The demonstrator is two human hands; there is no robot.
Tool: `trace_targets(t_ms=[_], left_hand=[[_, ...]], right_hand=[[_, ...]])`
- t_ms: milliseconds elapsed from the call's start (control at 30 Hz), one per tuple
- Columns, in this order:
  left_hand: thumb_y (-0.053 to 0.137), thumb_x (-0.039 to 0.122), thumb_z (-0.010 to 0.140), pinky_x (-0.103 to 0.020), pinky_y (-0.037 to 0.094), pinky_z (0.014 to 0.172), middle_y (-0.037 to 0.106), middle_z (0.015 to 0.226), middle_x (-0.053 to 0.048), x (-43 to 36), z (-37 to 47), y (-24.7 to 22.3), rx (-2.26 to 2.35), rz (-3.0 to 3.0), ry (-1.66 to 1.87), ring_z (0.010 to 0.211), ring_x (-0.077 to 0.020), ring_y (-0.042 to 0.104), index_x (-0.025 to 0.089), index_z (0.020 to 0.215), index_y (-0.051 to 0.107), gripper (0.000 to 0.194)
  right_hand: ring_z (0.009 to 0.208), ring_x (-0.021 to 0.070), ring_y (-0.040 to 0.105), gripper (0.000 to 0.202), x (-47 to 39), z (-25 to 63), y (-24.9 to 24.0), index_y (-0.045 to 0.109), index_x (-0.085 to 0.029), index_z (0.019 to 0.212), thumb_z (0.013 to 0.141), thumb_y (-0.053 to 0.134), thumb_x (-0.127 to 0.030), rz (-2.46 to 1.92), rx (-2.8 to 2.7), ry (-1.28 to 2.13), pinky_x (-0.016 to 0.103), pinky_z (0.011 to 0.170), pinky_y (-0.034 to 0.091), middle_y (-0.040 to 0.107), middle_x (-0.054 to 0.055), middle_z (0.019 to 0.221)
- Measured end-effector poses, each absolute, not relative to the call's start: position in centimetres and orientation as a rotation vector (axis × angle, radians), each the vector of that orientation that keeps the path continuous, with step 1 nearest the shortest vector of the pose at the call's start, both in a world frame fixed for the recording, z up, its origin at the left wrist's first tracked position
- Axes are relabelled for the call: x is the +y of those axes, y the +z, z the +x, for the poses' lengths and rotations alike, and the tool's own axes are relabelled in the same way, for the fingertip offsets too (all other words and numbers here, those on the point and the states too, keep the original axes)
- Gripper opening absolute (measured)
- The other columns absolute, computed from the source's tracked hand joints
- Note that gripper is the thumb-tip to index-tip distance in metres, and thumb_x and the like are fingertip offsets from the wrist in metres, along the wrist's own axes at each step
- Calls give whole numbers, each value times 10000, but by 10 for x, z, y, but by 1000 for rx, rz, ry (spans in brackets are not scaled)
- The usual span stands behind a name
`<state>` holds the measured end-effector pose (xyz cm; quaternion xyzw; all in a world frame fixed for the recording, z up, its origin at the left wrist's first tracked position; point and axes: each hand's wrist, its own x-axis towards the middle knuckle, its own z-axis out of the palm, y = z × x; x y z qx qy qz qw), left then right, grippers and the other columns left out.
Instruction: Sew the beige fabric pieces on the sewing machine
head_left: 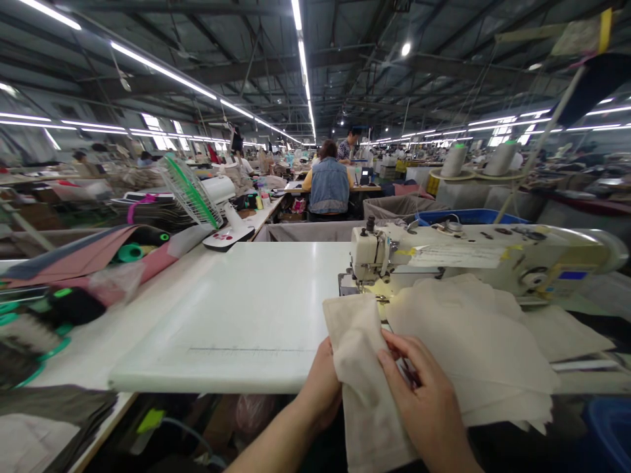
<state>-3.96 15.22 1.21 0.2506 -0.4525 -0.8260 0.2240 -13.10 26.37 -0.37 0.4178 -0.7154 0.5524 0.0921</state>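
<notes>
A narrow beige fabric piece (362, 368) with a stitched edge hangs over the near edge of the white table. My left hand (321, 384) is closed on its left side, the fingers partly hidden behind the cloth. On the right side, thumb and fingers of my right hand (426, 387) pinch the fabric edge. Something small and dark shows within the right palm, too unclear to name. The far end of the piece lies just in front of the needle area of a sewing machine (372, 259). To the right, a stack of beige fabric pieces (468, 348) spreads under the machine arm.
The white tabletop (236, 302) extends left of the machine. A desk fan (211, 197) and thread cones (79, 305) stand on the left side. Behind the machine are a blue bin (473, 215) and two thread spools (453, 161). A seated person (329, 184) faces away ahead.
</notes>
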Motion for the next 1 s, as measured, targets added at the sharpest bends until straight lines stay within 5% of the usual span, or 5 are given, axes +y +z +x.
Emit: trace_targets(t_ms=[633,1000], left_hand=[[828,277,675,-316,540,697,745,802,-91,152,-40,11,-1223,684,-2303,753,-233,686,119,911,744,296],[850,353,608,-259,458,597,618,620,16,152,-50,13,-1174,764,-2201,613,-152,565,168,777,630,333]], right_hand=[[880,184,712,217,266,-131,-3,711,-249,1112,965,581,-341,1253,-2118,1645,258,765,589,730,52,1013],[837,183,724,165,261,-128,-10,719,-247,1017,957,579,-310,1356,-2156,1644,235,716,584,747,48,955]])
